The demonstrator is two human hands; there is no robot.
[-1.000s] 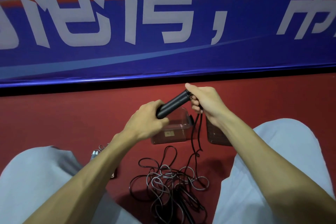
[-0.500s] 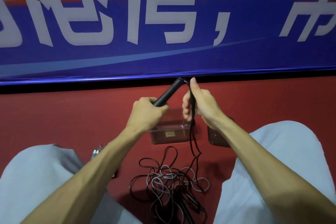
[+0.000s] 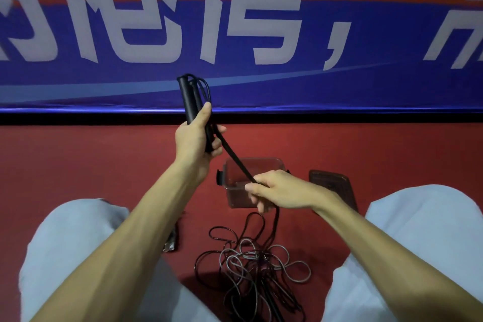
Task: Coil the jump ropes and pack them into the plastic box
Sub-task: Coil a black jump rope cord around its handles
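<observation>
progress: early. First rope is only partly wound; nothing packed yet, as far as the view shows.
left hand [image 3: 194,138]: closed round the black handle [image 3: 186,97], held upright, far-left of the box. A second dark shaft shows under the fingers; probably the other handle, can't confirm.
wraps: a few loops of black rope [image 3: 235,159] sit over the top of the handle.
right hand [image 3: 281,191]: fingers curled, gripping the rope, low and just above the box's near-right side. Rope runs taut from the handle down to this hand.
slack: from the right hand the rope drops into the tangle [image 3: 261,269] on the red floor [image 3: 78,165], near side, between the knees.
plastic box [image 3: 256,159]: open, on the floor beyond the tangle. No rope seen inside; part is hidden by the right hand.
lid [image 3: 332,185]: lying just right of the box.
second rope: grey rope [image 3: 303,266] is mixed into the same tangle, untouched.
left to do: finish winding black, untangle and coil grey, put both in the box.
vs 0.5 s ago: handle went from tilted to upright and higher. Right hand, then up beside the handle's tip, has slid down the rope to above the box, pulling a new length tight. Tangle looks much the same.
</observation>
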